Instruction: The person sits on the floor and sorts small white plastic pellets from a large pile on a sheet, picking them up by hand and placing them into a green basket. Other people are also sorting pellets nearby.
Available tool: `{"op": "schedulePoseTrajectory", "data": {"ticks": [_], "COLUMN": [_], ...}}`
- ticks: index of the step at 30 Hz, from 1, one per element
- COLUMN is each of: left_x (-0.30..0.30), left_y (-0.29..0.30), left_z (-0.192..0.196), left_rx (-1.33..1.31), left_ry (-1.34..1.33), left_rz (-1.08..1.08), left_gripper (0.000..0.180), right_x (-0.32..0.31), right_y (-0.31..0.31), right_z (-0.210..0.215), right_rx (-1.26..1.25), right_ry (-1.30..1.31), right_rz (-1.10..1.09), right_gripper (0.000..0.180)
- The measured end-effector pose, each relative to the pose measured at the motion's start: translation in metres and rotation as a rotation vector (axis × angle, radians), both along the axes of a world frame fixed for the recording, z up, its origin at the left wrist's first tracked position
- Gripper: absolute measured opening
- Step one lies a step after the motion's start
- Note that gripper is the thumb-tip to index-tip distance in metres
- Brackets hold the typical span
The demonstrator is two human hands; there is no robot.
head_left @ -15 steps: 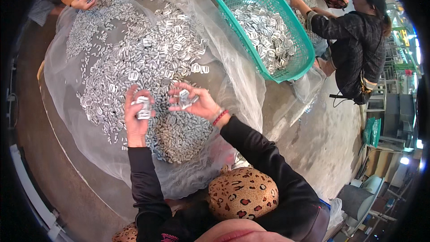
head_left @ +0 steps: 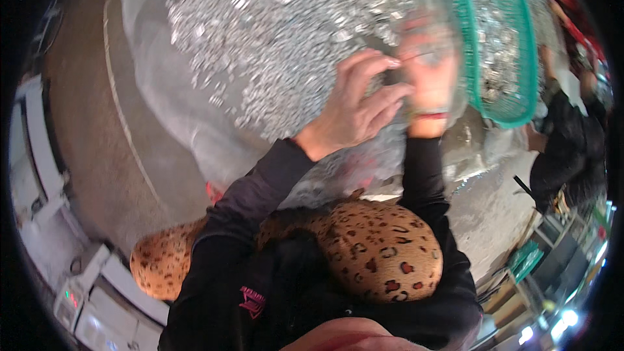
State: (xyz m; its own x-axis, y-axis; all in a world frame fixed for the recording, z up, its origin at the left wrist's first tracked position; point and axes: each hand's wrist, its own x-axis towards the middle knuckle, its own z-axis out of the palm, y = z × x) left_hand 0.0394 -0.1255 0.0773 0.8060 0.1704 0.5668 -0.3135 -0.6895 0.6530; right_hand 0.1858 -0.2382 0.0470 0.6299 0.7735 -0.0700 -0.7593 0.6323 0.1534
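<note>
A broad heap of small silvery metal pieces (head_left: 273,39) lies spread over pale translucent mesh sheeting (head_left: 169,101). Above its right side is my left hand (head_left: 357,101), its fingers curved and thumb held apart, with nothing visible between them. My right hand (head_left: 429,71), a red band at its wrist, is just beside those fingertips and smeared by motion. Whether it holds any pieces I cannot make out. Right of it stands a green plastic basket (head_left: 464,39) containing flat silvery metal pieces (head_left: 497,52).
Beyond the basket a person in dark clothes (head_left: 565,143) crouches, and a red sleeve (head_left: 585,36) shows farther up. My knees in leopard-print cloth (head_left: 383,253) are close below the heap. Pale machine-like boxes (head_left: 97,315) stand at the lower left.
The view has swung, so the heap and basket sit farther up and right. My hands have moved right toward the basket and close together. Pieces seen in my left hand no longer show there.
</note>
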Motion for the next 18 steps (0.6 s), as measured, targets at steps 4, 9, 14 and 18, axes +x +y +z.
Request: {"op": "schedulePoseTrajectory", "data": {"ticks": [4, 9, 14, 18], "left_x": [-0.025, -0.06, -0.115, -0.062], "left_y": [0.024, 0.13, 0.249, 0.242], "left_z": [-0.043, -0.09, -0.169, -0.185], "left_rx": [-0.109, -0.073, -0.104, -0.081], "left_ry": [-0.004, 0.112, 0.269, 0.349], "left_rz": [0.074, 0.747, 1.174, 1.134], "left_gripper": [0.017, 0.025, 0.042, 0.049], "right_x": [0.098, 0.101, 0.019, 0.051], "right_y": [-0.06, -0.104, 0.039, 0.089], "right_z": [0.077, 0.017, 0.012, -0.085], "right_rx": [-0.022, -0.32, -0.972, -2.201], "right_ry": [-0.09, -0.033, -0.87, -2.117], "right_rz": [-0.344, -0.377, 0.285, 0.048], "right_gripper": [0.086, 0.07, 0.058, 0.068]}}
